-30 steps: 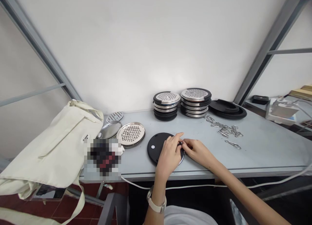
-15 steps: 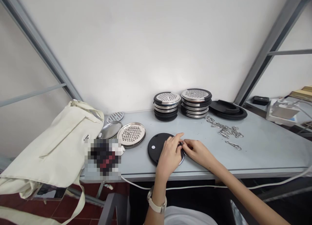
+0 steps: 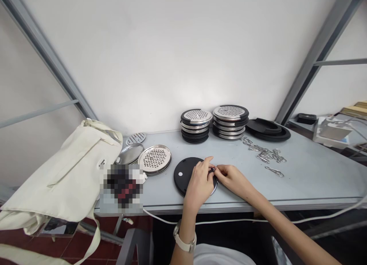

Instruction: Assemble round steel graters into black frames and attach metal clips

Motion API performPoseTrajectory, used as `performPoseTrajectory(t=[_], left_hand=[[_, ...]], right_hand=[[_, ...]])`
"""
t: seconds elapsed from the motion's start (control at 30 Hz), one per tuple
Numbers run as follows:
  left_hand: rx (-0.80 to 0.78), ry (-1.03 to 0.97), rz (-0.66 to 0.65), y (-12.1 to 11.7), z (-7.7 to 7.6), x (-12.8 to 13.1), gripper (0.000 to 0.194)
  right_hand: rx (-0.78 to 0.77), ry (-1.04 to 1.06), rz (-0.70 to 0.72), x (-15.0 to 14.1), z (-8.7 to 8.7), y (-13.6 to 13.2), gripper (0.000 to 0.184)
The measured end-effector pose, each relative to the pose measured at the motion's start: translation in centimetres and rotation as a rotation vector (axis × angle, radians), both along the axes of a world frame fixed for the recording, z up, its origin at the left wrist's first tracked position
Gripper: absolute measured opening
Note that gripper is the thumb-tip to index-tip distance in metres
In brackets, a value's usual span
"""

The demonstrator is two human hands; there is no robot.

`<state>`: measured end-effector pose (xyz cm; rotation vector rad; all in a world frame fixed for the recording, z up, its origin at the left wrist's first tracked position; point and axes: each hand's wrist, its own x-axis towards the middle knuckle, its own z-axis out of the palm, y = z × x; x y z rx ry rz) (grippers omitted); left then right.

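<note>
1. Wristwatch (image 3: pixel 185 242), pale strap, worn on the left wrist, short of the table edge.
2. Left hand (image 3: pixel 200 181): laid over the right part of a black disc, index finger raised, thumb near the rim; apparently steadying it. Whether it grips the edge cannot be told.
3. Right hand (image 3: pixel 233 179): fingertips drawn together at the disc's right rim, meeting the left fingers, presumably for fine work there. What, if anything, they pinch is hidden.
4. Black disc (image 3: pixel 185 169), one, with white dot (image 3: pixel 180 174): flat on the table near its front edge, likely so both hands reach it easily.
5. Single wire clip (image 3: pixel 274 171): right of the hands, apart from the heap.
6. Perforated metal plate (image 3: pixel 155 159): left of the disc, topping a low pile.
7. Heap of wire clips (image 3: pixel 266 152): loose, on the right side, seemingly kept within right-hand reach.
8. Two stacks, left (image 3: pixel 196 125) and right (image 3: pixel 231 121): black and metal rounds against the wall, perhaps to save working room.
</note>
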<state>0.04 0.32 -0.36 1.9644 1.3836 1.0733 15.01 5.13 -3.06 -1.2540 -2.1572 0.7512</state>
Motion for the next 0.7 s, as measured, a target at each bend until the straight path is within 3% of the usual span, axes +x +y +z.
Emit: performPoseTrajectory(t=[0.7], left_hand=[[0.028, -0.003, -0.004, 0.18, 0.03, -0.01, 0.049]], right_hand=[[0.069, -0.033, -0.036, -0.16, -0.03, 0.00, 0.032]])
